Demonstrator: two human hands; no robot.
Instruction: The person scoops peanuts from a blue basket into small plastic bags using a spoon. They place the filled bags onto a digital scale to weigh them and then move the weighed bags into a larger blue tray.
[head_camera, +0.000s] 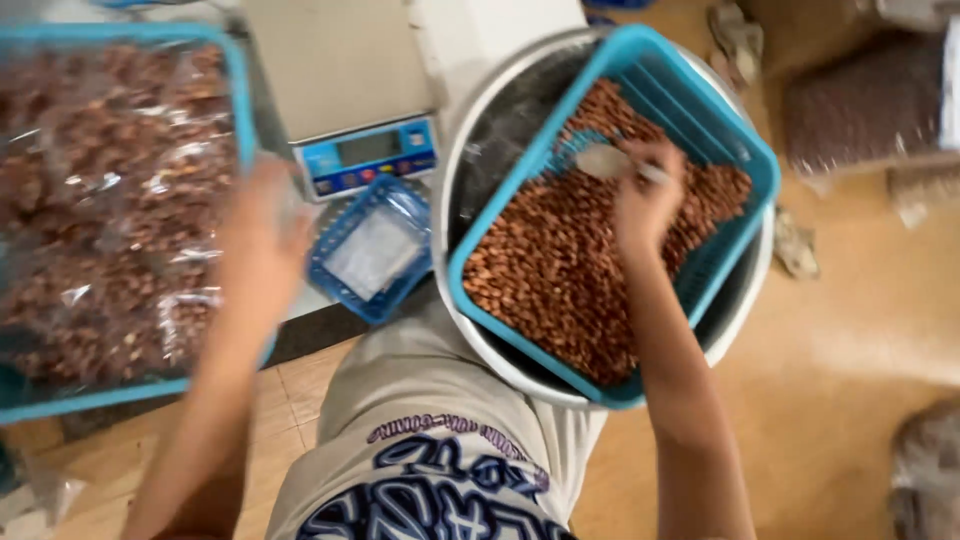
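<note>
My right hand (645, 200) is closed around the handle of a spoon (605, 160) and holds it over a blue plastic basket (730, 120) filled with brown nuts (560, 280). That basket rests tilted on a large metal bowl (745, 310). My left hand (262, 235) is blurred and reaches toward the edge of a blue tray (240, 90) packed with clear bags of nuts (100, 200); whether it holds anything is unclear.
A digital scale (365, 150) with a pale platform stands between tray and bowl. A small blue basket (370, 250) holding clear bags lies in front of it. Sacks of nuts (860, 100) stand at the far right on the tan floor.
</note>
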